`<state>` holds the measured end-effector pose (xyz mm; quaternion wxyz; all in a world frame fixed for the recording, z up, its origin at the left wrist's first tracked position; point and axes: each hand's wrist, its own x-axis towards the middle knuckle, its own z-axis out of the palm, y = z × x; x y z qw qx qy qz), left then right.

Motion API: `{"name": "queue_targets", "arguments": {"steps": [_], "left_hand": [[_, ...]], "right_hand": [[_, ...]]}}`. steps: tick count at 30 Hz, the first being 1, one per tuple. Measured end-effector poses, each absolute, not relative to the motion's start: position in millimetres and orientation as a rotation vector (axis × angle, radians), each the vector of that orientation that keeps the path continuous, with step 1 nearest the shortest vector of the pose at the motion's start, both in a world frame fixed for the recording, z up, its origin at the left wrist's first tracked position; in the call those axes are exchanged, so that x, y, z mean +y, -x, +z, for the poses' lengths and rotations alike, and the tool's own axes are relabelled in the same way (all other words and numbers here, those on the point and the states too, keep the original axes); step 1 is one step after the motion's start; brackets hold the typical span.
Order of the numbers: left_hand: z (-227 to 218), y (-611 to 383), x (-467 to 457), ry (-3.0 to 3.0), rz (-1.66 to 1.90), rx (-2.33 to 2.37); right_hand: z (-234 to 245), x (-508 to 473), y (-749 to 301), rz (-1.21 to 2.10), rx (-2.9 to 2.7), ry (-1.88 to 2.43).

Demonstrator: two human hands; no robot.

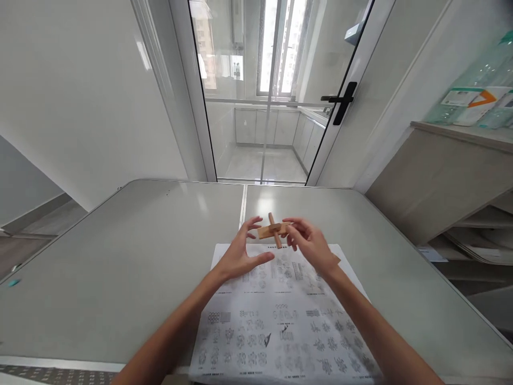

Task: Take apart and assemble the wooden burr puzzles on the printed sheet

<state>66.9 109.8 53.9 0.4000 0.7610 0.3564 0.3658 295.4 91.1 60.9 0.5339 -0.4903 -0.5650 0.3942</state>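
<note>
A small wooden cross-shaped puzzle piece point(273, 230) is held up above the far end of a printed sheet point(280, 321). My right hand point(310, 243) pinches its right end with closed fingers. My left hand point(240, 251) is just left of the piece, fingers spread and curved, its fingertips near the left end of the wood; whether they touch it I cannot tell. Both forearms reach in from the bottom of the view.
The sheet, covered with small diagrams, lies on a grey-green table point(120, 267) with a seam down its middle. A glass door point(272, 91) with a black handle point(340, 101) stands beyond. A wooden shelf unit point(449, 176) is at the right.
</note>
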Motion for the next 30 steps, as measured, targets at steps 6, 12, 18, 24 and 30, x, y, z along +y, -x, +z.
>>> {"name": "queue_targets", "arguments": {"steps": [6,12,18,24,30], "left_hand": [[46.0,-42.1,123.6,-1.925,0.9,0.877],[36.3,-29.9,123.9,-1.96,0.827,0.853],[31.4,-35.9,119.0,-1.969,0.803,0.882],[25.5,-40.1,119.2,-1.962,0.778,0.902],[24.2,-42.1,120.9,-2.062,0.767,0.933]], "right_hand": [[35.6,97.5,-258.2,1.203,-1.35,0.99],[17.7,90.2,-255.9,1.417,-1.308,0.903],[0.7,89.5,-257.7,1.51,-1.318,0.896],[-2.0,88.3,-258.7,1.401,-1.353,0.98],[-3.8,89.9,-258.7,1.325,-1.379,1.021]]}}
